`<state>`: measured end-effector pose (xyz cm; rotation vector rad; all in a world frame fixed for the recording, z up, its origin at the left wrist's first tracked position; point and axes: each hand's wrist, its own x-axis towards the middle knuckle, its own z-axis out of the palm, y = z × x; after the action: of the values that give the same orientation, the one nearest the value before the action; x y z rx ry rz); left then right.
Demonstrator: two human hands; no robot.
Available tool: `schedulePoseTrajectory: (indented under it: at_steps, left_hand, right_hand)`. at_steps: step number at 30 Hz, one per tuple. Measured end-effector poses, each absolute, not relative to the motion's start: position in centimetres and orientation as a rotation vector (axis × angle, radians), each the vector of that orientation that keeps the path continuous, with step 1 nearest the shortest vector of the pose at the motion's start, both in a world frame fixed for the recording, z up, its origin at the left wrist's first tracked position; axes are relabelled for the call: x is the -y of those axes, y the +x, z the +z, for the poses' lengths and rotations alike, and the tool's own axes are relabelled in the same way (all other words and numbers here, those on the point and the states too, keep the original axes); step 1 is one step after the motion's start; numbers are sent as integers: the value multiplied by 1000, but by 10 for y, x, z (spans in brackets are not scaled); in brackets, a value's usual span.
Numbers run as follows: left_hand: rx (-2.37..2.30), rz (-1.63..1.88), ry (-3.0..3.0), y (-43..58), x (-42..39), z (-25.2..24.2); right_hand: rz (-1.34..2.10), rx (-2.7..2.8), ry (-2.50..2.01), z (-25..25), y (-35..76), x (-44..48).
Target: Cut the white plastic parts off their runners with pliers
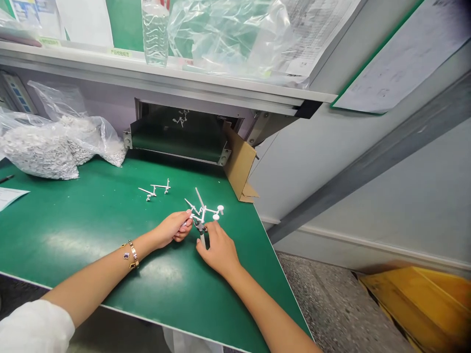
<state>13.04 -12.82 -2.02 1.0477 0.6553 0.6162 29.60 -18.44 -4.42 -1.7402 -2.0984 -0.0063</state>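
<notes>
The branched white plastic piece is held just above the green tabletop, out in front of the person and toward the table's right-hand side. It lies just beyond and to the right of the left hand, whose fingers are closed, pinching the piece's near left end. Its longest rod slants away from the person and a little to the left, while shorter arms ending in round caps reach out to the right, on the far side of the right hand. The right hand is wrapped loosely about a small hand tool with a pale handle, its head pointing away, up against the underside of the piece; whether its jaws are parted or meet is too small to tell. Both hands are about equally near, but the left alone clearly bears the piece. The tool's head fills the narrow gap between the two hands, and the capped arms crowd the space past the right fingertips. Farther off to the left, two smaller white pieces lie on the tabletop, well clear of the hands. Beyond stand a dark chute with another white piece on it, a cardboard flap to its right, and filled clear bags to its left.
</notes>
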Motion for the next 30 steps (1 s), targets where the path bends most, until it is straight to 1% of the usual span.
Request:
schedulePoseTrajectory:
  at_steps: [15, 23, 30]
  left_hand:
    - [-685, 576, 1121, 131, 131, -22]
    - [-698, 626, 1150, 134, 131, -26]
    - [-630, 589, 1043, 134, 135, -19]
  right_hand:
    - [19, 2142, -1774, -40, 297, 186]
    - [45, 2182, -1783, -35, 297, 187]
    - [59, 2118, -1729, -36, 297, 188]
